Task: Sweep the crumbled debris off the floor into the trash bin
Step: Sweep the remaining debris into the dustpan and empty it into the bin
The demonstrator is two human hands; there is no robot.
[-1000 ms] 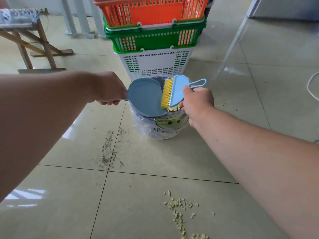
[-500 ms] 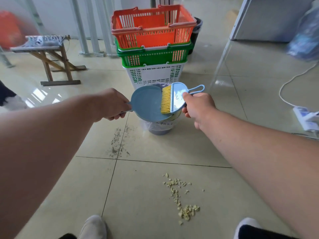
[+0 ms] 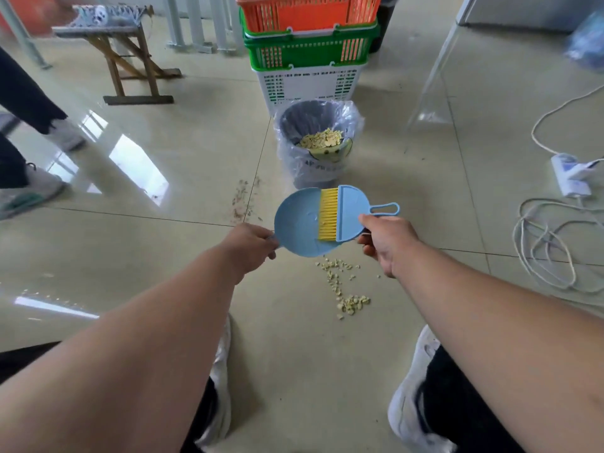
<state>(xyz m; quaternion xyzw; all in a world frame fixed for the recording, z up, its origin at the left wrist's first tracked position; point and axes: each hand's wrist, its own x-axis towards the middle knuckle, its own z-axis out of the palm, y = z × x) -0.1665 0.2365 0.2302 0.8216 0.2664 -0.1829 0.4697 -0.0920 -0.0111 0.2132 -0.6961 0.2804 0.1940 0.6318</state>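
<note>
My left hand (image 3: 253,246) grips the handle of a round blue dustpan (image 3: 295,225), held above the floor. A small blue brush (image 3: 349,212) with yellow bristles is in my right hand (image 3: 385,243), bristles resting on the pan. Pale yellow crumbled debris (image 3: 343,286) lies scattered on the tiles just below and to the right of the pan. Behind it stands a grey trash bin (image 3: 353,125) lined with a clear bag, with yellow crumbs inside.
Stacked orange, green and white baskets (image 3: 309,50) stand behind the bin. A wooden stool (image 3: 127,60) is far left, another person's legs (image 3: 23,132) at the left edge. A power strip and coiled white cable (image 3: 555,230) lie right. Dark specks (image 3: 243,201) mark the floor.
Both hands have drawn the dustpan and brush back from over the bin toward me, above the debris. The bin's inside with crumbs now shows.
</note>
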